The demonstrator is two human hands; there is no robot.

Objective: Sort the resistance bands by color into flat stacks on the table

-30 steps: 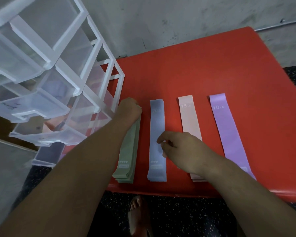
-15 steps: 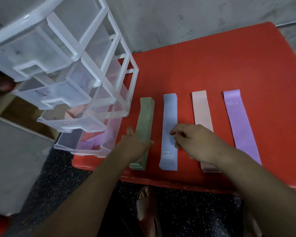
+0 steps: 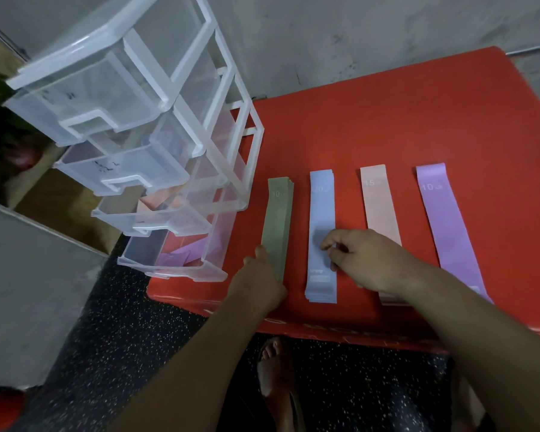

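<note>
Four strips of colour lay parallel on the red surface [image 3: 387, 120], each with its long axis running from the near edge away toward the wall. At the centre of the action was the blue stack [image 3: 321, 213]. The right hand [image 3: 365, 257] reached in from the blue stack's right, its fingers [image 3: 327, 243] loosely bent with the tips on that stack's right edge, none seen pinching a band. Immediately left of the blue stack sat the green stack [image 3: 276, 226], its far end slightly fanned. The left hand [image 3: 258, 282] covered its near end, thumb against the outer long edge. The remaining fingers were hidden beneath the hand, so a grip could not be confirmed. Right of the blue stack came the pink stack [image 3: 379, 201], crossed by the right wrist, and beyond that the purple band [image 3: 440, 213]. Far left of the blue stack stood a clear drawer unit [image 3: 169, 120], with loose bands [image 3: 181, 254] visible in its lower drawers. Any squaring push to come would likely run across the strips, and the left hand was the nearer to those drawers.
</note>
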